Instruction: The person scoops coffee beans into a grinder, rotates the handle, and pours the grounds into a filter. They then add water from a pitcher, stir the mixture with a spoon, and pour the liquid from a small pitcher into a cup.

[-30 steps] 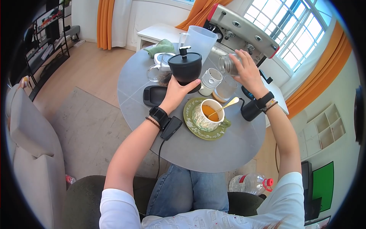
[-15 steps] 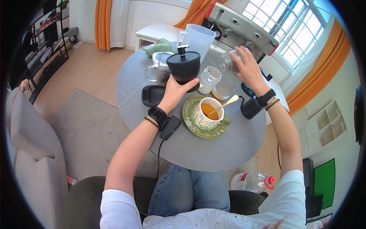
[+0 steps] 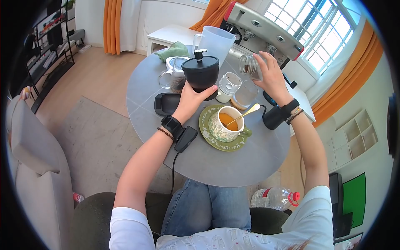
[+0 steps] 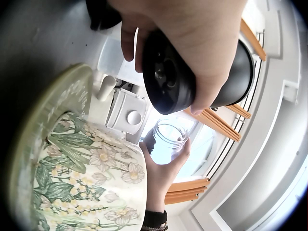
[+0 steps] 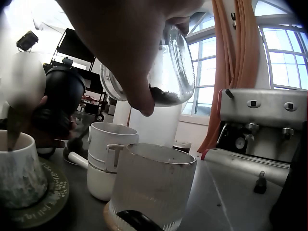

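My left hand (image 3: 192, 103) grips the narrow waist of a black coffee grinder (image 3: 201, 71) and holds it upright above the table. A small knob tops the grinder's lid. My right hand (image 3: 273, 81) holds a clear glass jar (image 3: 249, 66) tipped on its side, its mouth toward the left. In the right wrist view, dark grounds (image 5: 166, 96) lie along the jar's lower wall. Below the jar stand a white two-part cup (image 5: 110, 139) with a side handle and a ribbed glass (image 5: 154, 180). Nearer me, a flowered cup (image 3: 221, 132) holds amber liquid and a gold spoon (image 3: 250, 112).
A green saucer (image 3: 212, 144) carries the flowered cup on the round grey table (image 3: 200, 171). Around the grinder are a black tray (image 3: 166, 104), a glass pot (image 3: 165, 79) and a frosted pitcher (image 3: 218, 41). A black canister (image 3: 273, 118) stands right; an espresso machine (image 3: 262, 27) is behind.
The jar in my right hand has turned slightly, and its dark contents now show nearer its mouth. My left hand and the grinder have stayed nearly still.
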Available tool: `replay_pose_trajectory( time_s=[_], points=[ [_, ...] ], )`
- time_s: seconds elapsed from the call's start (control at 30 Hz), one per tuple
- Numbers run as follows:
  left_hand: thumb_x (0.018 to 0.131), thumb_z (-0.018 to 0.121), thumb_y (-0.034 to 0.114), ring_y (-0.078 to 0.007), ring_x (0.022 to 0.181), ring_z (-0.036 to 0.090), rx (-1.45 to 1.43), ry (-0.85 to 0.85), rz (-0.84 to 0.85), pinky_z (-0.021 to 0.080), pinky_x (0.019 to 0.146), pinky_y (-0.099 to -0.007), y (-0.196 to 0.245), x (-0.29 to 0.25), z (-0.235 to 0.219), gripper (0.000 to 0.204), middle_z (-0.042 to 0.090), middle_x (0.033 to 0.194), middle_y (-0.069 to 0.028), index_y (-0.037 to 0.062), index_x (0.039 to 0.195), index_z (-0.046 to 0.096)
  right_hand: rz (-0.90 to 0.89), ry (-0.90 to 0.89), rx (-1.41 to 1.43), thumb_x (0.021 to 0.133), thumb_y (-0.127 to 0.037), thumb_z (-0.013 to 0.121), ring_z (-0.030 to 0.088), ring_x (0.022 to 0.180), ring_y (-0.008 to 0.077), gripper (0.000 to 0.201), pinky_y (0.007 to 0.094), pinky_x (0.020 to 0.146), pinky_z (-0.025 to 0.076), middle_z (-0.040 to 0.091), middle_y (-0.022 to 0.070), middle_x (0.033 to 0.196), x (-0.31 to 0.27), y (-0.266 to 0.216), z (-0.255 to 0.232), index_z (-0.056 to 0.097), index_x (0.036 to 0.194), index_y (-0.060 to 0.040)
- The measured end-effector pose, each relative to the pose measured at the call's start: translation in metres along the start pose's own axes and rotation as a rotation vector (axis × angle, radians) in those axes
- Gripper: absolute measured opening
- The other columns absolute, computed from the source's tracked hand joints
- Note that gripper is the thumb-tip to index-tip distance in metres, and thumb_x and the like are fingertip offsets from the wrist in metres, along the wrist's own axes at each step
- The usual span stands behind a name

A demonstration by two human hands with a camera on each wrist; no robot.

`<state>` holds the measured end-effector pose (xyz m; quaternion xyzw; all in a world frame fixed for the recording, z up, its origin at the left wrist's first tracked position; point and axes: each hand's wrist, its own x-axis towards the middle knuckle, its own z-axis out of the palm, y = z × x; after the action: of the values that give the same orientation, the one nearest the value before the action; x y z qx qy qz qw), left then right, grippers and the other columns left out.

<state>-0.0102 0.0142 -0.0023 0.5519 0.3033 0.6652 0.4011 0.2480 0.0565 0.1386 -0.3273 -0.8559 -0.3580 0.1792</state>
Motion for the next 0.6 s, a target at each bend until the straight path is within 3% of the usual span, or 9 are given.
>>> replay_pose_trajectory(
  time_s=[0.23, 0.33, 0.37, 0.5, 0.6],
  points=[
    [0.079, 0.08, 0.027, -0.0165, 0.1, 0.062, -0.007, 0.005, 0.009, 0.05, 0.087, -0.031, -0.001, 0.002, 0.0, 0.055, 0.065, 0.111, -0.0115, -0.0022, 0.118, 0.054, 0.233, 0.057, 0.177, 0.065, -0.018, 0.085, 0.046, 0.126, 0.0339, 0.088, 0.0413, 0.105, 0.042, 0.045, 0.0164, 0.134, -0.004, 0.003, 0.003, 0.039, 0.14, -0.0083],
    [0.081, 0.079, 0.027, -0.0149, 0.101, 0.061, 0.004, -0.002, 0.003, 0.049, 0.089, -0.0295, 0.002, 0.001, -0.001, 0.052, 0.064, 0.111, -0.0101, -0.0023, 0.118, 0.056, 0.455, 0.179, 0.4, 0.07, -0.028, 0.084, 0.048, 0.124, 0.0308, 0.085, 0.0379, 0.105, 0.041, 0.047, 0.0189, 0.132, -0.006, 0.012, 0.0, 0.04, 0.138, -0.0021],
    [0.082, 0.078, 0.028, -0.0142, 0.102, 0.06, 0.005, -0.011, -0.003, 0.048, 0.09, -0.0288, 0.003, 0.0, 0.0, 0.051, 0.064, 0.112, -0.0094, -0.0023, 0.118, 0.057, 0.661, 0.161, 0.557, 0.076, -0.035, 0.081, 0.05, 0.121, 0.0238, 0.079, 0.0351, 0.103, 0.04, 0.051, 0.0159, 0.129, -0.004, 0.005, -0.013, 0.042, 0.137, -0.0013],
    [0.083, 0.078, 0.026, -0.0136, 0.099, 0.061, 0.0, -0.004, 0.011, 0.048, 0.088, -0.0284, 0.0, 0.001, -0.001, 0.048, 0.065, 0.109, -0.0094, -0.0031, 0.116, 0.059, 0.887, 0.303, 1.451, 0.083, -0.039, 0.074, 0.053, 0.114, 0.0157, 0.064, 0.0316, 0.1, 0.038, 0.055, 0.0076, 0.124, -0.005, -0.005, -0.056, 0.049, 0.131, -0.0047],
    [0.083, 0.077, 0.024, -0.0125, 0.097, 0.061, 0.001, 0.01, 0.027, 0.049, 0.086, -0.0278, -0.003, 0.002, 0.0, 0.045, 0.066, 0.108, -0.0089, -0.0036, 0.114, 0.061, 0.879, 0.243, 1.443, 0.089, -0.042, 0.066, 0.047, 0.126, 0.0193, 0.064, 0.0382, 0.106, 0.036, 0.054, 0.0091, 0.131, -0.023, -0.011, -0.069, 0.045, 0.138, -0.0066]
  ],
)
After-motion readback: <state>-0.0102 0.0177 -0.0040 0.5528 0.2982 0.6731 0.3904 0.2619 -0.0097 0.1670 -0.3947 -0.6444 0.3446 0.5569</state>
